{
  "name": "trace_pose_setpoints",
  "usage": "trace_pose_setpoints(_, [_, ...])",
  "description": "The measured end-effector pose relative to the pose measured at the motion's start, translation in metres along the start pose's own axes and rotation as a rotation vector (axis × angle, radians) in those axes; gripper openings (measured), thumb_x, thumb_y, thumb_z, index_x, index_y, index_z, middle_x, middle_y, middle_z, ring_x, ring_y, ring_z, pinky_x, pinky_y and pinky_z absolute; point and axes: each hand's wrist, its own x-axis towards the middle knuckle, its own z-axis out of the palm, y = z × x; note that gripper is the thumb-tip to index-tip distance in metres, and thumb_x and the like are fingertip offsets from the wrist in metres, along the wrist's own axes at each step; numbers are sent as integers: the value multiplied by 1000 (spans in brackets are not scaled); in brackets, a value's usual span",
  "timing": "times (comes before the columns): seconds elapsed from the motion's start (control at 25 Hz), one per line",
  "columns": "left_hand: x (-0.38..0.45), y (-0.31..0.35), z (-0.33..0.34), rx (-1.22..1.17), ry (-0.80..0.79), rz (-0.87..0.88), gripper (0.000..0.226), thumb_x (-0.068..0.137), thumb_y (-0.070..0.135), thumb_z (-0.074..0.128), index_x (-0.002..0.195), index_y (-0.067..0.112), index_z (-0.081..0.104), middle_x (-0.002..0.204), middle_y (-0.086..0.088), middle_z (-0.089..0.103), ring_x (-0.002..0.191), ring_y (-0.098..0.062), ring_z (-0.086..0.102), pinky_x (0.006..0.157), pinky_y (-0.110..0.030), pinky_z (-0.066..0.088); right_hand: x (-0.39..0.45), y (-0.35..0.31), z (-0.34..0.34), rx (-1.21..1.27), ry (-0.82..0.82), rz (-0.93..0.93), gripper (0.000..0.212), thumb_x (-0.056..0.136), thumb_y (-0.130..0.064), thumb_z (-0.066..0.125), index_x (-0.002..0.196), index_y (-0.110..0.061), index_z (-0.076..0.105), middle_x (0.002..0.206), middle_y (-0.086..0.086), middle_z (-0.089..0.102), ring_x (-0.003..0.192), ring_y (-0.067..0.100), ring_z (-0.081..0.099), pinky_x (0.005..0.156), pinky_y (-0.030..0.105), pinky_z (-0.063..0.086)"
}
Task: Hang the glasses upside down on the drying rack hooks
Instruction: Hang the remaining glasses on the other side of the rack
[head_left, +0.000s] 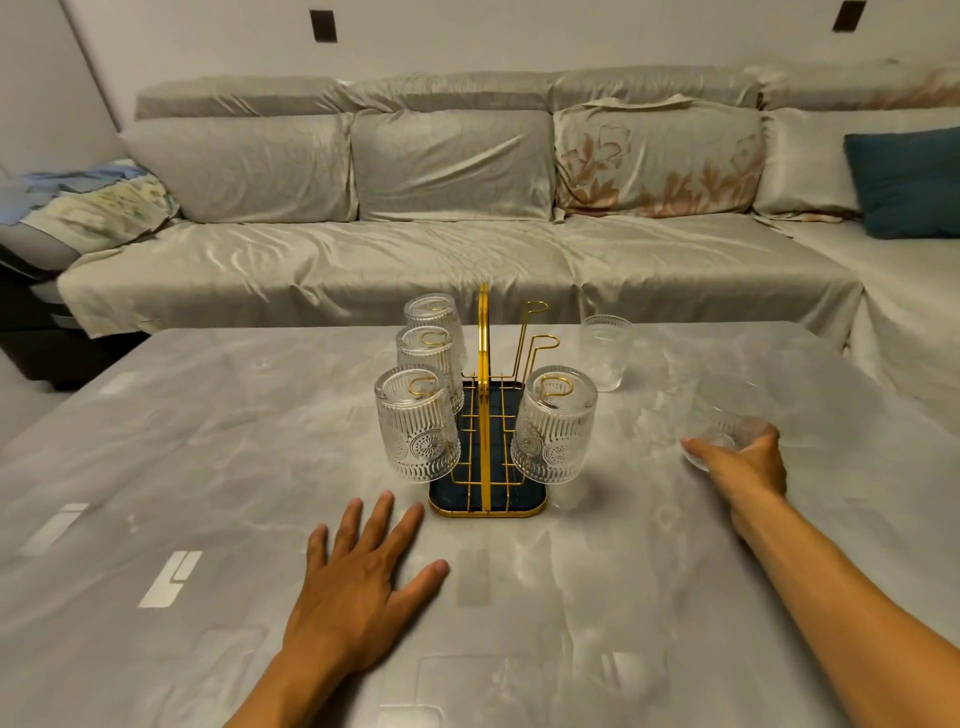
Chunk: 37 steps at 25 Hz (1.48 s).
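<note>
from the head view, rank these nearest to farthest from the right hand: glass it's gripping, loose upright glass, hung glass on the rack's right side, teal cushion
Measured from the right hand:
1. Gripped glass, in the hand, table's right.
2. Hung glass, front right hook of the drying rack.
3. Upright glass, behind it, about as close; hard to separate.
4. Teal cushion, on the sofa, far right.

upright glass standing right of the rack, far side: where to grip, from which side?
Grip the upright ribbed clear glass around its mid wall, coming from the right: the gold wire rack and its empty hooks crowd its left, and the tapered base is narrower.
</note>
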Motion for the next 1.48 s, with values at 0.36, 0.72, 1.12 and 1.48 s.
trace_pose_setpoints(0.36, [0, -1, -1, -22, -7, -6, 78, 72, 89, -1, 143, 56, -7, 158, 15, -16, 146, -16, -20, 116, -49, -14, -30, -94, -47, -65, -83, -360, 81, 54, -50, 85, 121, -22, 51, 118, 8, 60, 97, 27, 59, 77, 41, 52])
trace_pose_setpoints(0.72, [-2, 1, -3, -41, -24, -14, 80, 69, 89, -5, 142, 56, -11, 159, 14, -17, 145, -17, -22, 116, -50, -16, -83, -228, -9, -85, -56, -709, 61, 59, -55, 80, 110, -25, 64, 109, 6, 68, 92, 21, 62, 79, 40, 55])
trace_pose_setpoints(1.12, [0, 1, -3, -38, -20, -13, 82, 69, 89, -4, 144, 54, -9, 159, 12, -16, 145, -19, -22, 115, -51, -17, -88, -204, 55, -283, -155, -803, 60, 64, -48, 81, 114, -19, 66, 114, 8, 70, 102, 25, 63, 83, 36, 52])
trace_pose_setpoints(1.48, [-1, 2, -5, -39, -24, -10, 81, 71, 88, -2, 145, 53, -8, 160, 12, -15, 145, -19, -22, 116, -52, -14, -84, -192, 75, -463, -255, -712, 60, 60, -37, 85, 113, -20, 64, 117, 8, 65, 103, 28, 59, 80, 41, 53])
